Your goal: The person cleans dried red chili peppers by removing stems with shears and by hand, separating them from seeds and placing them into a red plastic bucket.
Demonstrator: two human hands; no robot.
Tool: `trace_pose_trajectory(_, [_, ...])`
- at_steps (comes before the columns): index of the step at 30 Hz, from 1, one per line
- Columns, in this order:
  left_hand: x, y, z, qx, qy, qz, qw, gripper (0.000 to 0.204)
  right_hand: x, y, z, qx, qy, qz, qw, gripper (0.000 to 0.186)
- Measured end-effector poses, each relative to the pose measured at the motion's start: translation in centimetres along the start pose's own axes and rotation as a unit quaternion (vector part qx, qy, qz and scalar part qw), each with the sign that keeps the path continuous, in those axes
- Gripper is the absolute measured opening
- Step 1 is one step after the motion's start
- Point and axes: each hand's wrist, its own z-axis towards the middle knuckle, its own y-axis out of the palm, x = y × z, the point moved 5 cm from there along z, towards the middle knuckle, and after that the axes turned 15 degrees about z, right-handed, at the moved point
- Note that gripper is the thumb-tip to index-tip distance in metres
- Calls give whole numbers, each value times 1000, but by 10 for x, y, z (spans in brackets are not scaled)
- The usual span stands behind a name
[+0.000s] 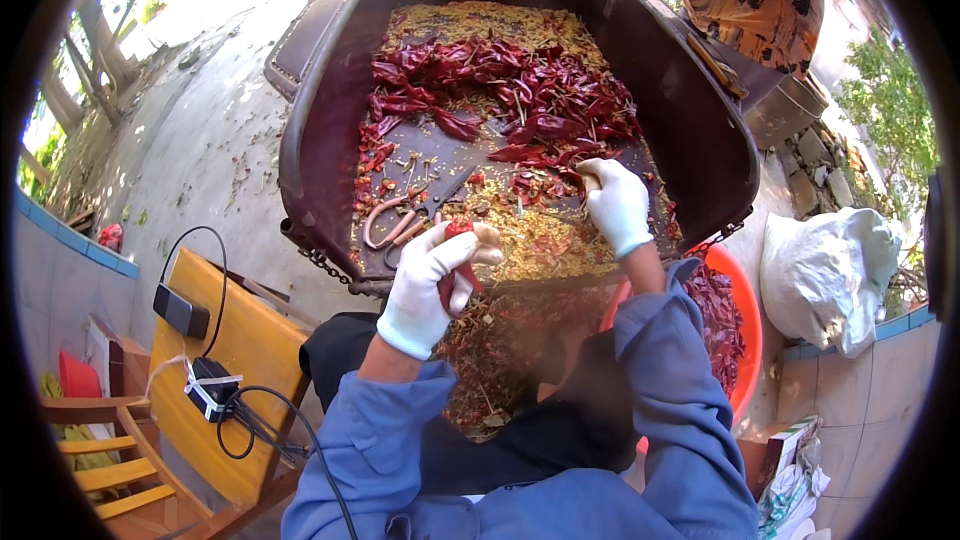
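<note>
White-gloved, my left hand (425,285) is closed around a dried red chili (459,229), which shows between the thumb and fingers. It hovers over the near edge of a dark metal cart bed (690,100). My right hand (614,202), also gloved, is bent with its fingers together beside the chili pile; what they grip, if anything, is hidden. A heap of dried red chilies (560,105) lies across the middle of the bed. Scissors (405,215) with pinkish handles rest left of centre, just beyond my left hand. Yellow seeds (520,252) and red scraps cover the bed near my hands.
An orange-red basin (745,325) of dark red chilies stands at my right, near a white sack (828,275). Left is a wooden bench (240,340) with black devices and cables. Another person's patterned orange clothing (755,0) shows at the far right.
</note>
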Motion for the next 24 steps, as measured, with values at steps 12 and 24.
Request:
trace_pose_trajectory(12, [8,-2,4,21,35,95,995,42,17,14,12,-41,155,67,985,21])
trace_pose_trajectory(24, [-12,1,24,142,120,346,920,37,-84,19,-43,-215,167,552,788,24])
